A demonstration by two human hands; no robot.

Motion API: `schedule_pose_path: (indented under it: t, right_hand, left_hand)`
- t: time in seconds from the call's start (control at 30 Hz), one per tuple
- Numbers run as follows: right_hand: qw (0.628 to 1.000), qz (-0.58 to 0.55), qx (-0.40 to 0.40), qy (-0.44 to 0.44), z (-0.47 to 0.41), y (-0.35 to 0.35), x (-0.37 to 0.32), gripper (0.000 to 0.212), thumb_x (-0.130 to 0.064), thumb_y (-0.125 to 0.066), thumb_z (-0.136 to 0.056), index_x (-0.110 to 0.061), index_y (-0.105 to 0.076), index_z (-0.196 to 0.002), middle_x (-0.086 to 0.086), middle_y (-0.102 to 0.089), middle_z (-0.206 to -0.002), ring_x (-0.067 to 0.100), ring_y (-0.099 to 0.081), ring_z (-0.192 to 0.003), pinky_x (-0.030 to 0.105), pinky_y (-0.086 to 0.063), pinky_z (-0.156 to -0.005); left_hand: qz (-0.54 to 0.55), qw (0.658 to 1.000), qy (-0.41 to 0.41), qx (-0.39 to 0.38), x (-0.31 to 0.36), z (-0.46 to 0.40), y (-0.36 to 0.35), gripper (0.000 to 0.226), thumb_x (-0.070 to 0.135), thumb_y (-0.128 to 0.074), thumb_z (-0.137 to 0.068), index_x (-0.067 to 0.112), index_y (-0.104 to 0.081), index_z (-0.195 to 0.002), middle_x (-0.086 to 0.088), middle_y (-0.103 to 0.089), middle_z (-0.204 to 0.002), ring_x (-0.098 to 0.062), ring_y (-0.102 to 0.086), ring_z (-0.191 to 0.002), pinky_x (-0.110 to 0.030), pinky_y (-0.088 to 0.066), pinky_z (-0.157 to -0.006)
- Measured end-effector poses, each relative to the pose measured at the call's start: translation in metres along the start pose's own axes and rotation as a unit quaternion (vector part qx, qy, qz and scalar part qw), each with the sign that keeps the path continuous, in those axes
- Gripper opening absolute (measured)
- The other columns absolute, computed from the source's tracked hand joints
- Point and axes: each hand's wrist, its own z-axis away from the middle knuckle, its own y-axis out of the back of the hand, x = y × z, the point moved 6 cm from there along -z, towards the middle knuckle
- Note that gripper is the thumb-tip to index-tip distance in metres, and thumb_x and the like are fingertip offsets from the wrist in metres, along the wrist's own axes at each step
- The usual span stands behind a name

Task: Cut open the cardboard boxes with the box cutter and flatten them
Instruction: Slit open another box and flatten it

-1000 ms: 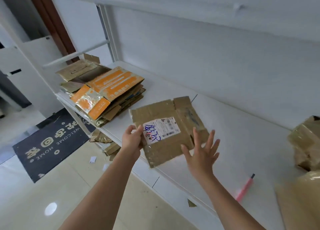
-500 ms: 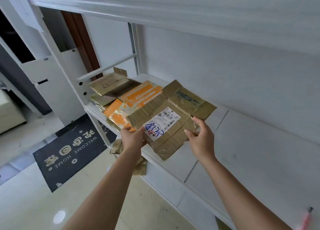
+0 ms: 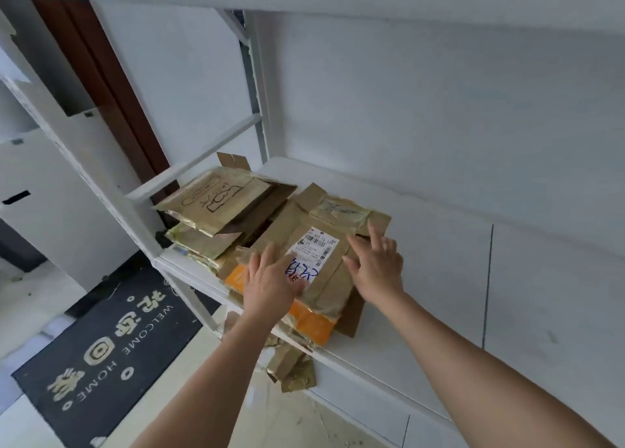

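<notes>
**Laying one flattened box on the pile**

Nearest to us, our two forearms reach out over the front edge of the white shelf. Our left hand lies with straight fingers on the near corner of the flattened box, partly over its white shipping label. Our right hand rests beside it with spread, relaxed fingers on the right side of the same cardboard. Neither hand grips anything; both only press or touch from above.

The flattened box sits on top of the stack of flattened boxes at the left end of the shelf, above an orange carton. Below the shelf, some cardboard scraps lie on the floor, and further left is a dark doormat.

We judge that this box is finished and is being stacked. The next move probably calls for letting go, turning away and finding another uncut box and the box cutter, which we cannot see here
</notes>
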Motion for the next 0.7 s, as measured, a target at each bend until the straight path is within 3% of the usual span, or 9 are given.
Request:
schedule_pose_path:
  t: [0.13,0.23,0.33,0.47,0.53,0.63,0.7]
  right_hand:
    - [0.982,0.103,-0.157,0.012,-0.002,-0.042,0.019,0.063,-0.066,-0.009,-0.097,-0.043,0.008,-0.154,-0.011,0.025,-0.161,0.029,0.02,-0.15,0.06,0.013,-0.115]
    - [0.97,0.131,-0.205,-0.001,-0.003,-0.054,0.027,0.065,-0.067,-0.005,-0.096,-0.043,0.021,-0.151,-0.01,0.035,-0.156,0.027,0.022,-0.149,0.062,0.012,-0.115]
    - [0.966,0.118,-0.228,-0.003,-0.006,-0.048,0.02,0.066,-0.067,-0.009,-0.097,-0.042,0.02,-0.151,-0.009,0.035,-0.156,0.027,0.023,-0.149,0.062,0.012,-0.115]
    - [0.987,0.085,-0.135,0.026,0.01,-0.005,0.018,0.063,-0.065,-0.008,-0.097,-0.045,0.015,-0.152,-0.01,0.029,-0.16,0.024,0.026,-0.148,0.058,0.016,-0.114]
    - [0.994,0.079,-0.076,0.023,0.028,0.025,0.033,0.061,-0.064,-0.005,-0.097,-0.046,0.017,-0.151,-0.011,0.028,-0.16,0.022,0.027,-0.148,0.056,0.017,-0.114]
    - [0.996,0.08,-0.036,-0.014,0.062,0.064,0.069,0.06,-0.061,-0.006,-0.098,-0.045,0.017,-0.151,-0.012,0.025,-0.161,0.02,0.024,-0.149,0.057,0.013,-0.116]
    - [0.996,0.075,-0.027,-0.049,0.089,0.084,0.095,0.06,-0.059,-0.01,-0.1,-0.044,0.015,-0.152,-0.009,0.024,-0.162,0.023,0.022,-0.15,0.059,0.01,-0.117]
  left_hand:
    - [-0.065,0.994,-0.04,-0.075,-0.008,-0.013,-0.02,0.071,0.057,-0.052,-0.092,0.042,-0.019,-0.154,0.002,0.002,-0.164,-0.031,0.007,-0.151,-0.049,0.006,-0.119]
    - [-0.084,0.991,-0.042,-0.095,-0.007,-0.012,-0.027,0.072,0.057,-0.049,-0.094,0.041,-0.014,-0.155,-0.001,0.006,-0.165,-0.035,0.01,-0.15,-0.051,0.004,-0.122]
    - [-0.115,0.988,-0.03,-0.094,-0.001,-0.012,-0.022,0.07,0.051,-0.051,-0.095,0.038,-0.017,-0.155,-0.005,0.003,-0.165,-0.039,0.005,-0.15,-0.055,-0.001,-0.121]
    - [-0.089,0.987,0.023,-0.133,0.011,-0.012,-0.004,0.063,0.035,-0.063,-0.091,0.034,-0.036,-0.147,-0.011,-0.011,-0.162,-0.044,-0.011,-0.146,-0.064,-0.007,-0.116]
    - [-0.072,0.988,0.031,-0.133,0.028,-0.01,0.006,0.064,0.025,-0.061,-0.09,0.031,-0.035,-0.149,-0.014,-0.011,-0.162,-0.043,-0.01,-0.147,-0.065,-0.009,-0.116]
    - [-0.047,0.996,-0.015,-0.08,0.076,0.002,0.016,0.069,0.007,-0.052,-0.089,0.025,-0.03,-0.151,-0.014,-0.006,-0.163,-0.037,-0.002,-0.149,-0.061,-0.006,-0.118]
    - [-0.037,0.996,-0.06,-0.062,0.109,0.019,0.012,0.063,0.005,-0.052,-0.088,0.019,-0.036,-0.147,-0.015,-0.012,-0.16,-0.036,-0.006,-0.149,-0.058,-0.009,-0.119]
